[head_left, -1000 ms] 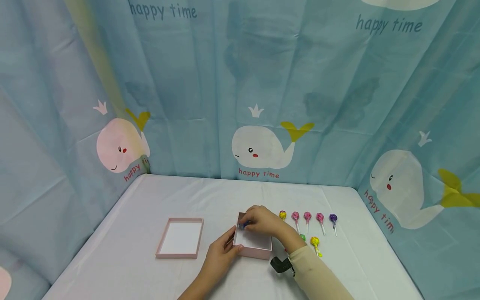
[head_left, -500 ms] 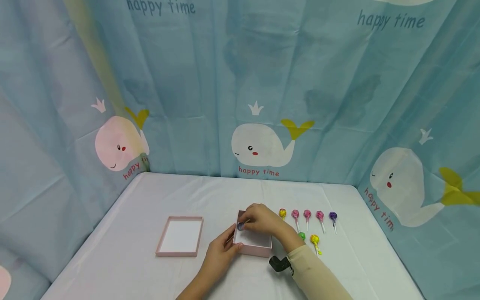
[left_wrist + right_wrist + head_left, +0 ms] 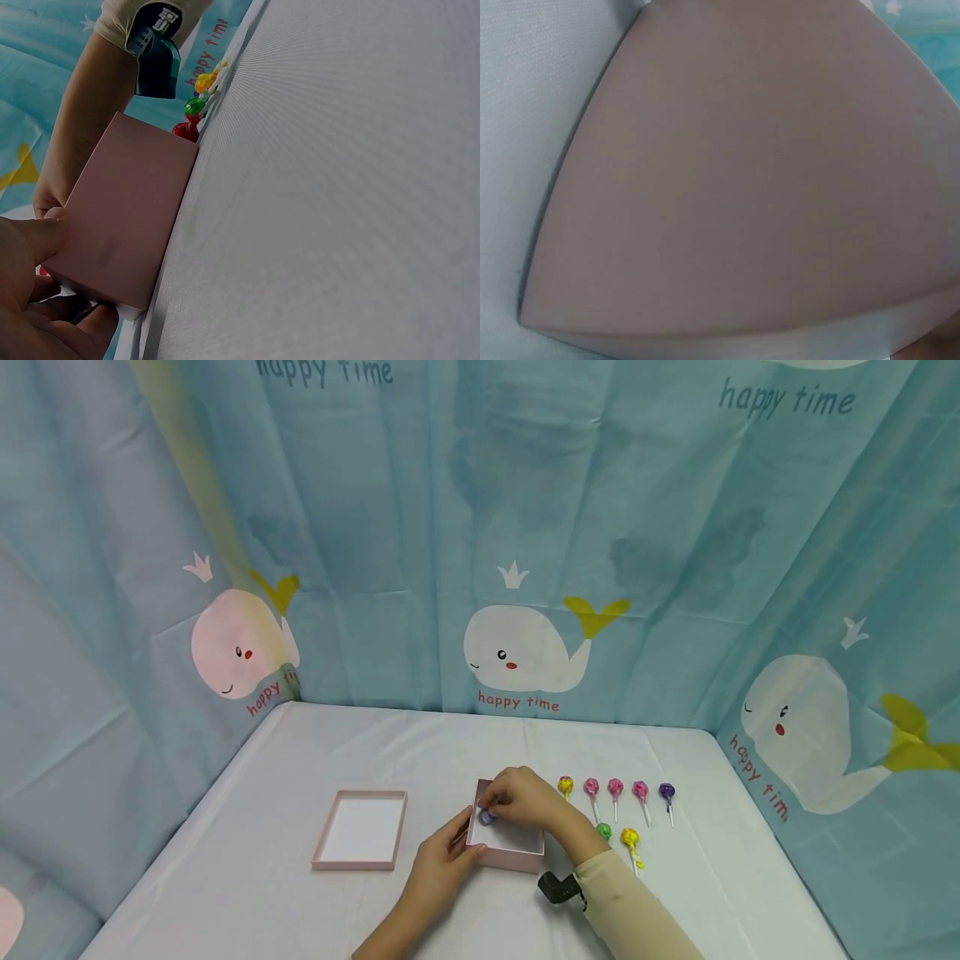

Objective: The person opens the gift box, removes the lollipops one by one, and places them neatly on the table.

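Note:
A pink open-topped box (image 3: pixel 513 860) stands on the white table. My left hand (image 3: pixel 442 864) grips its left side, thumb at the near corner; the left wrist view shows this hand (image 3: pixel 37 300) around the end of the box (image 3: pixel 135 202). Inside the box, near its left wall, my right hand (image 3: pixel 525 797) pinches a blue-purple lollipop (image 3: pixel 486 817), whose stick is mostly hidden by the fingers. Only the box's outer wall (image 3: pixel 735 172) fills most of the right wrist view, where the right hand's fingers do not show.
A shallow pink lid (image 3: pixel 354 866) lies left of the box. To the right are pink lollipops (image 3: pixel 615 787), a purple lollipop (image 3: pixel 667 792), yellow lollipops (image 3: pixel 630 837) and a green lollipop (image 3: pixel 603 831). A red lollipop (image 3: pixel 186 129) shows beyond the box in the left wrist view.
Inside the box the blue-purple lollipop has shifted slightly, its head showing more clearly below the right fingers. The left hand and the box stay in place.

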`<state>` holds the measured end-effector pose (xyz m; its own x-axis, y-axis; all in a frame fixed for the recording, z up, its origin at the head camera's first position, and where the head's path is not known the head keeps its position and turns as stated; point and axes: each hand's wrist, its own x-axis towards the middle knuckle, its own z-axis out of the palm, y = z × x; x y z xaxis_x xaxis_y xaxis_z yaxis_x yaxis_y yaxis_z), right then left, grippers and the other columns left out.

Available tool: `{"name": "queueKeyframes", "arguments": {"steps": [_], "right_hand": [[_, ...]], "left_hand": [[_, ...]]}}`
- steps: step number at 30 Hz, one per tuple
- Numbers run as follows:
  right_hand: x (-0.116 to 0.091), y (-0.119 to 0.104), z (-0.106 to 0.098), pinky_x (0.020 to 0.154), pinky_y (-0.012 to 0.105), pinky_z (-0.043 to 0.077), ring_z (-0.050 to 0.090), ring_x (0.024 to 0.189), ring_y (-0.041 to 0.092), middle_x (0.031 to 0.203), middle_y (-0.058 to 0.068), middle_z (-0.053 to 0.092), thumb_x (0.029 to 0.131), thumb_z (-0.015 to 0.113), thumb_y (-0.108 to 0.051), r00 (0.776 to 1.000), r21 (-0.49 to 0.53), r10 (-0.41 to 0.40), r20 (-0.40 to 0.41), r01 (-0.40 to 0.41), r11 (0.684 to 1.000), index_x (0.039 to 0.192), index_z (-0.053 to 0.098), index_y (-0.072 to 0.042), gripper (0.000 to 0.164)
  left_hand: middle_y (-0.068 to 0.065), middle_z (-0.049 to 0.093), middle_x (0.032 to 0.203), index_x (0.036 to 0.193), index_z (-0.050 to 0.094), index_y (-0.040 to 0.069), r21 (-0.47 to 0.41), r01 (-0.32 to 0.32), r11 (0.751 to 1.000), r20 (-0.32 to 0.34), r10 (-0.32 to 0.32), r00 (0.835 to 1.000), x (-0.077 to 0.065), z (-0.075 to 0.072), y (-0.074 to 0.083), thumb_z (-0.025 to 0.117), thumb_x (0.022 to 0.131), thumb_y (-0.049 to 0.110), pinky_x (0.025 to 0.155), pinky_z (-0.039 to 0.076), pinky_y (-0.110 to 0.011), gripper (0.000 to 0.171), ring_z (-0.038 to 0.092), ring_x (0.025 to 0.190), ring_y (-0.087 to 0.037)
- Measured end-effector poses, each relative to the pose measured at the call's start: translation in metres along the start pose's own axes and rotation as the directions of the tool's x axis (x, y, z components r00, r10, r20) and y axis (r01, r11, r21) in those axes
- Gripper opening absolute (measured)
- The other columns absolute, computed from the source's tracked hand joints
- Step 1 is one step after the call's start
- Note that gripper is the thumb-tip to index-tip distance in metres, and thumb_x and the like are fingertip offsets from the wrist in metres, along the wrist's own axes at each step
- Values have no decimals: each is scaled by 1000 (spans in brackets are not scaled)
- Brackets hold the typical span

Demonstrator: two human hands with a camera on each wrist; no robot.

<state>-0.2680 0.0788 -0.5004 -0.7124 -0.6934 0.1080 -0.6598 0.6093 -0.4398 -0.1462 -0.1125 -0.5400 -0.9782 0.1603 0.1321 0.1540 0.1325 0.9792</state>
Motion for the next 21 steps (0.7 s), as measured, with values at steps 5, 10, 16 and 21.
{"name": "queueKeyframes", "arguments": {"steps": [5,10,16,21], "right_hand": [[1,1,1,72,20,56,58,79,0,84,-18,68,92,79,-26,1000,18,-4,0,4,1000,88,81,-24,5],[1,0,-2,67,19,53,57,73,1,80,-16,68,96,75,-24,1000,67,-8,24,6,998,85,80,-19,13],[1,1,-4,74,19,56,59,78,0,84,-13,71,89,81,-12,999,82,-12,47,8,997,88,80,-18,6],[0,3,-1,82,22,56,59,84,-2,87,-19,68,85,86,-18,999,15,-16,50,15,1000,92,80,-24,11]], "left_hand": [[-25,38,158,153,39,-6,-8,-19,1000,2,19,1000,-1,0,0,75,95,18,112,46,-29,72,43,143,-40],[-26,39,158,153,40,-5,-7,-28,1000,-3,28,1000,-1,0,-1,75,94,17,111,46,-29,72,43,143,-40],[-24,39,159,154,40,-4,-5,-17,1000,3,17,1000,0,0,-2,76,94,19,112,46,-28,73,43,144,-39],[-23,38,159,154,39,-4,15,-7,1000,6,7,1000,0,-1,-2,75,94,19,112,45,-27,73,43,144,-38]]}}
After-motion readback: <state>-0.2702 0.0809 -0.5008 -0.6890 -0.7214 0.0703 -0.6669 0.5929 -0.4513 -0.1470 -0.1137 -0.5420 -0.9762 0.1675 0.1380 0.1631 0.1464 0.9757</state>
